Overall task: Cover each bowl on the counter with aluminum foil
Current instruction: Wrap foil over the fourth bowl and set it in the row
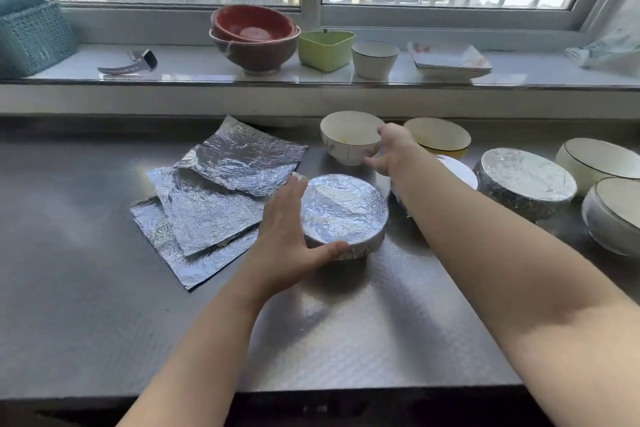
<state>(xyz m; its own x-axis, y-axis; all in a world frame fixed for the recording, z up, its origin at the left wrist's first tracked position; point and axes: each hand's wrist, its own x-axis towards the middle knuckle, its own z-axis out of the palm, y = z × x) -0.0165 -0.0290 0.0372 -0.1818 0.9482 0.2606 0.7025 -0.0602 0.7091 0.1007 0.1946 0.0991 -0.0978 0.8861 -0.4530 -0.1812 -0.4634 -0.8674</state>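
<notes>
A foil-covered bowl stands mid-counter. My left hand cups its left side, thumb curled round the front wall and fingers along the far-left edge. My right hand reaches over it and grips an uncovered white bowl at the back, thumb on the rim and fingers low on its side. Loose foil sheets lie overlapped to the left. Another foil-covered bowl sits to the right. A further bowl with a white top is mostly hidden behind my right forearm.
An uncovered yellow-rimmed bowl sits behind my right hand. Two uncovered white bowls stand at the far right edge. The window sill holds stacked red bowls, a green container, a white cup, plates, a watch and a basket.
</notes>
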